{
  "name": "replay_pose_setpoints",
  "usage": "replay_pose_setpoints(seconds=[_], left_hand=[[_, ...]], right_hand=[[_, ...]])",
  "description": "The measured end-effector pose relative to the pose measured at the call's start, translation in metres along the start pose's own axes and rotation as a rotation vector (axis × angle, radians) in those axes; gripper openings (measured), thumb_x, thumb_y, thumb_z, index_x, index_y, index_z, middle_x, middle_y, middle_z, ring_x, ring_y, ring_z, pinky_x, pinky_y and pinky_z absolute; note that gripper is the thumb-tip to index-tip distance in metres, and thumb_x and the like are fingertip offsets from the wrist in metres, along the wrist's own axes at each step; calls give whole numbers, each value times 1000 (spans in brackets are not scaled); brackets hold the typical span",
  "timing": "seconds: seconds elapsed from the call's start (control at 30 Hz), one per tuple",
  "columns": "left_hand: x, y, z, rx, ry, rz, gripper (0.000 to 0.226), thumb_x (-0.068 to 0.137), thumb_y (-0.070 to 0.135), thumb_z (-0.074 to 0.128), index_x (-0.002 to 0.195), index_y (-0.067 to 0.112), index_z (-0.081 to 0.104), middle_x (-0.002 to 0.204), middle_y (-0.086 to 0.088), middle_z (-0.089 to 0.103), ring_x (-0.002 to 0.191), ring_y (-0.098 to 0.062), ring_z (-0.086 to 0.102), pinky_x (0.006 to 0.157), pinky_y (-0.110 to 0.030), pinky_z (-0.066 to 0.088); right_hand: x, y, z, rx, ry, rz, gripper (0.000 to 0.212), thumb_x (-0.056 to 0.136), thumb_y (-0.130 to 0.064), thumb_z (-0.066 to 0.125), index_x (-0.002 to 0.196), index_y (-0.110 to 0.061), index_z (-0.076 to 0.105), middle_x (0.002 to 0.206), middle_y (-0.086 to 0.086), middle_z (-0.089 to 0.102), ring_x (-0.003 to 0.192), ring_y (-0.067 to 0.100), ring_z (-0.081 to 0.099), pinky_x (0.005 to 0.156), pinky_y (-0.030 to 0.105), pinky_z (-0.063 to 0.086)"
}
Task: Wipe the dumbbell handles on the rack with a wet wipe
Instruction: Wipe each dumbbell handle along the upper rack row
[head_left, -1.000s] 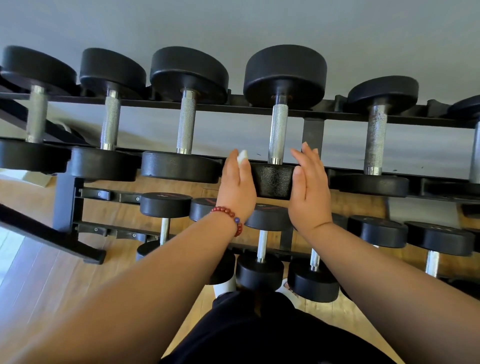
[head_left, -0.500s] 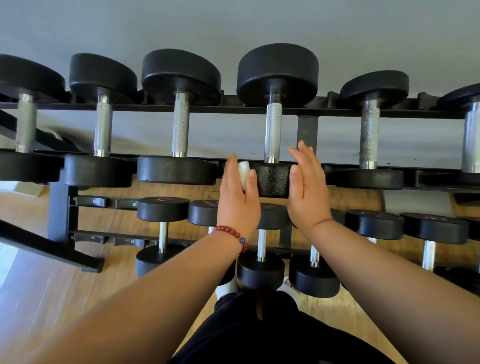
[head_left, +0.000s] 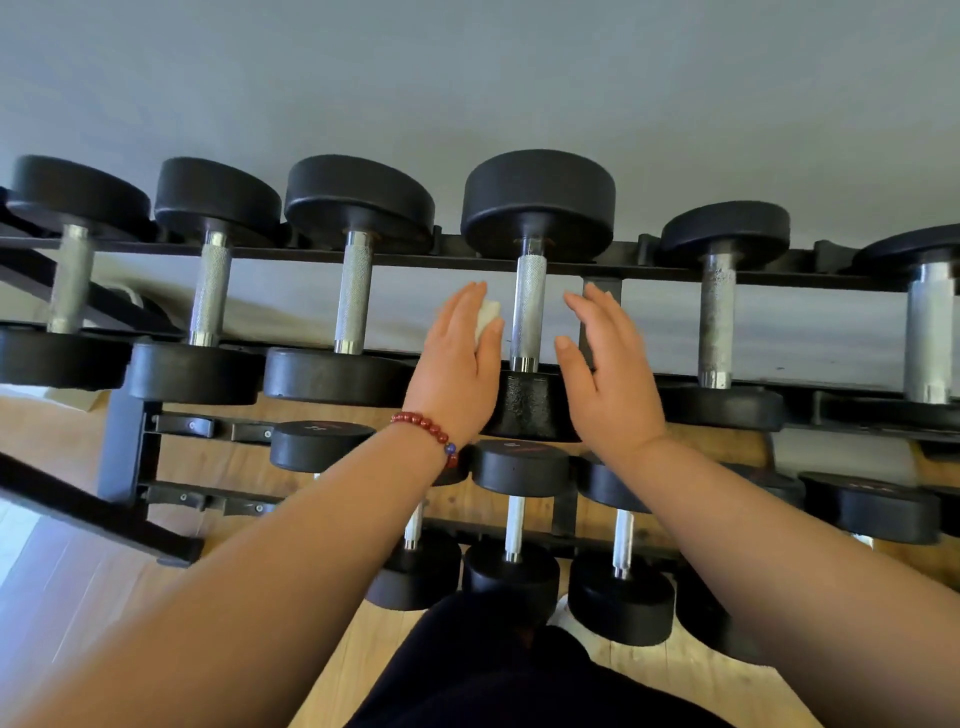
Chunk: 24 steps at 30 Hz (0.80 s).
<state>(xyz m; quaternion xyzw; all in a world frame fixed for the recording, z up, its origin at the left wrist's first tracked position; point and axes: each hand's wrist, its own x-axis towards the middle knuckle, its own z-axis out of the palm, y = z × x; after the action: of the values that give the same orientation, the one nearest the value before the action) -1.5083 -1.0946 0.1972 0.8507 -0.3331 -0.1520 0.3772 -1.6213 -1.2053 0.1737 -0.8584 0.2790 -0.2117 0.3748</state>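
Observation:
A black rack (head_left: 447, 260) carries a top row of black dumbbells with knurled steel handles. The middle dumbbell's handle (head_left: 528, 312) stands between my two hands. My left hand (head_left: 460, 364), with a red bead bracelet at the wrist, holds a small white wet wipe (head_left: 487, 316) between thumb and fingers, just left of that handle. My right hand (head_left: 605, 369) is raised just right of the handle with its fingers straight and holds nothing. Neither hand touches the handle.
More dumbbells fill the top row on both sides, such as one handle (head_left: 354, 293) to the left and one handle (head_left: 717, 322) to the right. Smaller dumbbells (head_left: 514, 525) sit on the lower tier. Below lies a wooden floor (head_left: 78, 587). A grey wall is behind.
Both hands have risen from the near dumbbell head to the level of the middle handle and moved slightly apart. The wipe stays in my left hand.

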Motion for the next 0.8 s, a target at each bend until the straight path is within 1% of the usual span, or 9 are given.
replay_pose_setpoints(seconds=[0.13, 0.23, 0.3, 0.4, 0.47, 0.57, 0.63, 0.73, 0.8], left_hand=[[31, 6, -13, 41, 59, 50, 49, 105, 28, 35, 151, 18, 25, 159, 0, 23, 144, -11, 23, 115, -23, 21], [60, 10, -18, 141, 89, 178, 49, 104, 28, 35, 151, 16, 27, 160, 0, 20, 146, -13, 17, 115, -23, 17], [82, 15, -18, 188, 72, 250, 50, 104, 27, 37, 151, 13, 28, 160, -2, 20, 146, -18, 19, 118, -28, 18], [107, 20, -16, 214, 55, 313, 51, 104, 25, 39, 151, 9, 28, 160, -7, 20, 147, -22, 17, 117, -28, 12], [118, 21, -14, 207, 29, 336, 52, 104, 25, 37, 152, 8, 23, 161, -8, 15, 149, -22, 10, 118, -25, 6], [144, 31, -16, 62, -36, 245, 53, 106, 29, 29, 154, 11, 16, 163, -4, 7, 150, -16, 2, 118, -23, 2], [165, 40, -18, 9, -69, 171, 52, 106, 31, 27, 154, 13, 17, 163, -3, 10, 149, -15, 4, 119, -25, 3], [159, 33, -16, 37, -44, 258, 50, 106, 29, 28, 153, 12, 21, 162, -3, 13, 149, -15, 7, 120, -25, 5], [133, 19, -12, 7, 1, 322, 51, 105, 26, 30, 153, 11, 19, 162, -2, 11, 149, -13, 6, 119, -19, 4]], right_hand=[[32, -10, -3, 0, 63, 8, 46, 103, -28, 42, 147, -18, 36, 158, 4, 24, 148, 18, 14, 118, 30, 13], [59, -16, 1, -1, 169, -20, 46, 101, -27, 43, 146, -16, 38, 156, 8, 25, 146, 23, 17, 118, 33, 18], [77, -20, 4, -14, 243, -27, 48, 100, -25, 45, 145, -14, 39, 155, 12, 25, 145, 27, 19, 117, 36, 21], [104, -26, 6, -33, 295, -6, 46, 100, -23, 44, 144, -10, 40, 153, 14, 30, 142, 28, 25, 114, 29, 20], [120, -26, 7, -29, 290, 34, 46, 102, -24, 40, 146, -10, 39, 154, 13, 30, 143, 25, 24, 112, 24, 16], [132, -21, 13, 27, 268, 81, 48, 104, -29, 31, 150, -17, 31, 159, 8, 22, 148, 22, 12, 116, 27, 10], [132, -18, 16, 38, 280, 81, 49, 103, -31, 28, 151, -20, 30, 159, 5, 21, 148, 20, 11, 117, 28, 9], [132, -15, 16, 50, 289, 72, 51, 102, -36, 25, 150, -21, 31, 159, 4, 23, 147, 18, 14, 117, 28, 11], [134, -14, 16, 54, 282, 83, 55, 99, -41, 22, 150, -22, 32, 158, 3, 23, 147, 16, 14, 116, 25, 10]])
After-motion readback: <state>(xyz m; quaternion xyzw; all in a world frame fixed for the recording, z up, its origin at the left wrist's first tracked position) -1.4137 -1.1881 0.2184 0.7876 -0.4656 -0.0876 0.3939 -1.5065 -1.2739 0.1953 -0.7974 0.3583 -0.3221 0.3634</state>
